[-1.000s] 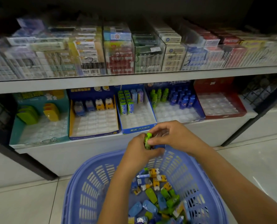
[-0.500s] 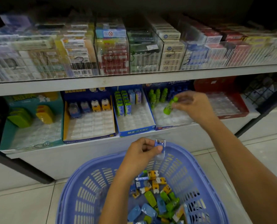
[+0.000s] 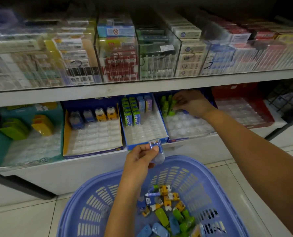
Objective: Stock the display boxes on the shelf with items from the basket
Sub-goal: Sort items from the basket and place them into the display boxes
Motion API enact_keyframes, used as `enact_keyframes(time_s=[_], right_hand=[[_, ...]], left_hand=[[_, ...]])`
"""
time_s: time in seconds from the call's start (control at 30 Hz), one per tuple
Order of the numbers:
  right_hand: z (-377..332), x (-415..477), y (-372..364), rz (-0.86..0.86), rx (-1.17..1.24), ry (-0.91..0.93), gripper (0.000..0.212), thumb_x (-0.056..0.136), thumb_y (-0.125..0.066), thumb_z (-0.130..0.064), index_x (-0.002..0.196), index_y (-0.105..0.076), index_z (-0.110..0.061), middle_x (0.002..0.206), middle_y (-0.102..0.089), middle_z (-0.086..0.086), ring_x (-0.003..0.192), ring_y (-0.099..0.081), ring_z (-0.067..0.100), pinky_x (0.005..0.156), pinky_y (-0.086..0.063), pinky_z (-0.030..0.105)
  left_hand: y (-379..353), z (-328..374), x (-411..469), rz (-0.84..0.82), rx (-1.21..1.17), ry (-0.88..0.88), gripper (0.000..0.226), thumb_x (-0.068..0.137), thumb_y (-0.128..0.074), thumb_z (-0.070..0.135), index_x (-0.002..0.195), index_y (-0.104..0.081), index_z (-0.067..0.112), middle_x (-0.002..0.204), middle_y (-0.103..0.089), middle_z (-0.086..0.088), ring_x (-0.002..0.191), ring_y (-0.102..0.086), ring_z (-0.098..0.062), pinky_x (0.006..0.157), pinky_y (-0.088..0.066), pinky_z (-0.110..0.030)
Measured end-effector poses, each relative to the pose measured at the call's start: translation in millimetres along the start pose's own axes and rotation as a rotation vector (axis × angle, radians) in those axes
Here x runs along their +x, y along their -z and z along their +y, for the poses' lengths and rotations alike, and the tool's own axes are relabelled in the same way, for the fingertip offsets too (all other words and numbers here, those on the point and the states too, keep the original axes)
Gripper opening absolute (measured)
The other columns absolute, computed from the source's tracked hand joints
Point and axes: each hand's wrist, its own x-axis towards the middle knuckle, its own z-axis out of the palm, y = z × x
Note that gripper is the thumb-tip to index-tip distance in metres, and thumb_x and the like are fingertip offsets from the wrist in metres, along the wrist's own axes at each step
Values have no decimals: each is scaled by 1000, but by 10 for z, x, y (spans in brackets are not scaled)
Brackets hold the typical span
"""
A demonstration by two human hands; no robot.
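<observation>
Seating green item (image 3: 172, 106), just carried from over the basket (image 3: 190, 159), in the display box (image 3: 185, 129) beyond it with right hand (image 3: 192, 103) grip clamped on, filling another slot; holding blue item (image 3: 157, 150) pinched in left hand (image 3: 140, 159) grip above the basket's far rim.

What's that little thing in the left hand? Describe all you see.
A small item with a blue body under a clear, glossy plastic shell, rounded at its lower end, with a colourful print near the top. The left hand pinches it, thumb across its front, roughly upright above the far rim of the basket.
</observation>
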Motion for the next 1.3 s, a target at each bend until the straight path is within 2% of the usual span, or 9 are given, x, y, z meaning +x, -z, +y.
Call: enact_keyframes(time_s=[0.2, 0.43, 0.53, 0.67, 0.83, 0.97, 1.1, 1.2, 1.3], right_hand=[[-138, -2, -24, -8, -145, -25, 46, 73, -79, -7, 115, -62, -1, 114, -65, 17, 108, -60, 28, 90, -47, 27], [-292, -132, -90, 14, -347, -97, 46, 83, -69, -14, 125, -55, -3, 120, -61, 18, 111, -57, 31, 94, -45, 35], [-355, -484, -270, 193, -147, -78, 34, 85, -66, -14, 116, -58, -7, 105, -67, 15, 95, -63, 28, 82, -48, 29], [-643, -1104, -567, 43, 535, -62, 9, 88, -64, -25, 89, -65, -16, 77, -71, 3, 70, -69, 18, 66, -55, 29], [-928, -1384, -790, 51, 786, -64, 18, 79, -73, -13, 96, -67, -16, 91, -71, 9, 75, -71, 18, 65, -54, 21], [-1055, -1332, -894, 80, 769, -67, 17, 80, -72, -9, 94, -67, -19, 93, -72, 9, 85, -70, 17, 73, -55, 23], [-1252, -1180, -939, 118, 677, -1, 19, 80, -73, -8, 90, -66, -22, 88, -72, -2, 83, -70, 8, 71, -53, 17], [-1468, -965, -1017, 130, 503, 95, 19, 81, -73, -14, 89, -63, -29, 88, -69, -9, 82, -66, 5, 75, -54, 16], [-1687, -626, -1192, 128, 336, 190, 16, 82, -72, -14, 95, -65, -17, 92, -67, -3, 82, -63, 10, 79, -54, 21]], left_hand=[[-70, 32, -24, -48, -253, 35, 19, 86, -64, 11, 102, -63, 1, 89, -72, -12, 79, -72, -18, 64, -55, -21], [-74, 127, -189, -49, -395, 13, 24, 90, -60, 5, 112, -61, 14, 94, -74, -14, 87, -72, -26, 65, -57, -24], [-5, 162, -218, 23, -416, 9, 22, 88, -63, 6, 109, -59, 10, 98, -73, -14, 87, -72, -23, 66, -57, -23], [72, 210, -218, 105, -520, -63, 16, 88, -62, 2, 101, -53, 5, 98, -70, -16, 88, -71, -22, 72, -58, -24], [163, 212, -257, 133, -452, -192, 28, 86, -65, 5, 111, -55, 0, 101, -71, -16, 92, -71, -22, 73, -56, -21], [317, 238, -273, 213, -197, -273, 23, 88, -65, 13, 110, -61, 11, 101, -71, -8, 92, -70, -18, 74, -54, -18], [684, 279, -265, 441, 403, -469, 29, 93, -59, 26, 121, -59, 21, 118, -62, 7, 94, -58, 7, 74, -43, -7], [1030, 240, -209, 482, 905, -376, 48, 93, -56, 30, 137, -47, 13, 145, -43, -4, 134, -37, -16, 106, -34, -29], [1209, 155, -192, 371, 1146, -269, 64, 95, -53, 31, 148, -27, 9, 157, -21, -6, 146, -10, -22, 118, -12, -31]])
